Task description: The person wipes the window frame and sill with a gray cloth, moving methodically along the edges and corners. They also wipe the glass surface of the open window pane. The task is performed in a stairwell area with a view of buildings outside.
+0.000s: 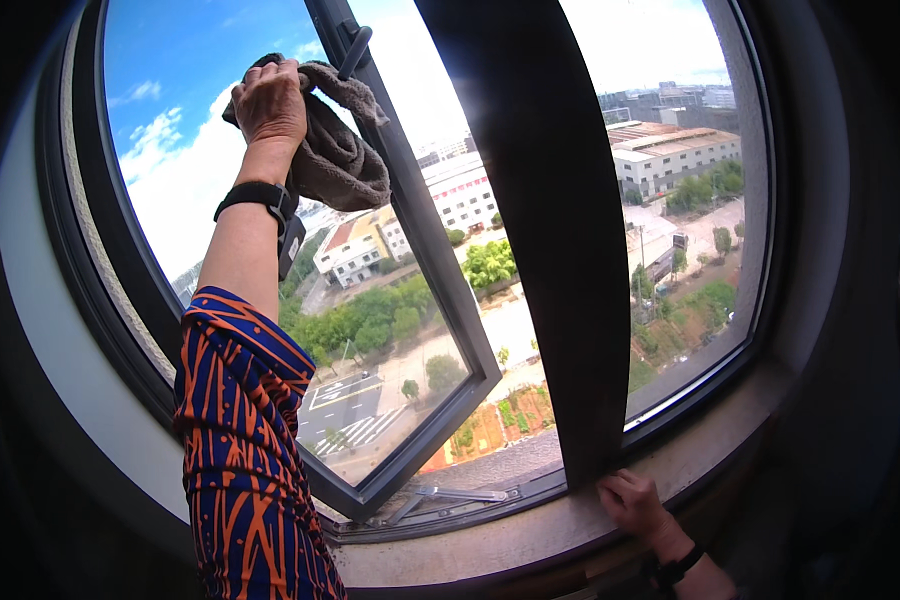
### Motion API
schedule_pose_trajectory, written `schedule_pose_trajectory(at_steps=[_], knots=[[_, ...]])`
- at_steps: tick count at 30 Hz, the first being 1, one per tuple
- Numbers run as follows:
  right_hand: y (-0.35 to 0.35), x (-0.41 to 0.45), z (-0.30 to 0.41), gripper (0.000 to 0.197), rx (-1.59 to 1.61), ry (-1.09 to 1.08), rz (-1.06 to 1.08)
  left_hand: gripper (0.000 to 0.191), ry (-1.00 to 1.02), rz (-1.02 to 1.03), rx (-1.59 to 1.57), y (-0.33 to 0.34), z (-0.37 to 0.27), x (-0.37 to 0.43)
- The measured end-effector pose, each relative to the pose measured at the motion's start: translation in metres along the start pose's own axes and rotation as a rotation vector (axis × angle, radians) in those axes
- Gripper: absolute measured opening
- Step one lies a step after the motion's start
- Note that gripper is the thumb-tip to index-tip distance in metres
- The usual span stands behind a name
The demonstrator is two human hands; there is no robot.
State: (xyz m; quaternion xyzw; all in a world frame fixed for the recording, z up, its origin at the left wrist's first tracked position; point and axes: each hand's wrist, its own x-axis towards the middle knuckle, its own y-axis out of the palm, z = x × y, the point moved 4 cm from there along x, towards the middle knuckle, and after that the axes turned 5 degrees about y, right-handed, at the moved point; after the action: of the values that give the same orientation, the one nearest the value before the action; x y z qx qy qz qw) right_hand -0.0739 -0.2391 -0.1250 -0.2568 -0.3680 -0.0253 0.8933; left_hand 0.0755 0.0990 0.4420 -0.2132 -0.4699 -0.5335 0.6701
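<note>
My left hand (271,101) is high up on a window sash, gripping a grey-brown towelling cloth (341,154) against the glass pane (390,330). Part of the cloth hangs in folds to the right of my wrist, over the sash's dark frame (439,277). The window handle (355,52) sticks out just above the cloth. This sash is swung outward. Low on the right, my right hand (634,504) rests with curled fingers on the window sill (487,551), beside the foot of the dark mullion (562,247). No object shows in it.
A metal friction stay (465,493) joins the sash to the bottom track. Right of the mullion is a second pane (682,300). The opening gives onto a long drop, with trees, a road and buildings (675,154) far below.
</note>
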Motion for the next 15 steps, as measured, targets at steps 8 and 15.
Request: schedule_pose_trajectory(at_steps=[8,15], knots=[[-0.009,-0.002,0.006,0.012,0.021,0.073,0.056,0.022,0.184,0.102,-0.125,0.025,-0.066,-0.021],[-0.008,0.003,0.011,0.008,0.037,0.056,0.056,0.012,0.296,0.207,-0.229,-0.008,-0.117,-0.099]])
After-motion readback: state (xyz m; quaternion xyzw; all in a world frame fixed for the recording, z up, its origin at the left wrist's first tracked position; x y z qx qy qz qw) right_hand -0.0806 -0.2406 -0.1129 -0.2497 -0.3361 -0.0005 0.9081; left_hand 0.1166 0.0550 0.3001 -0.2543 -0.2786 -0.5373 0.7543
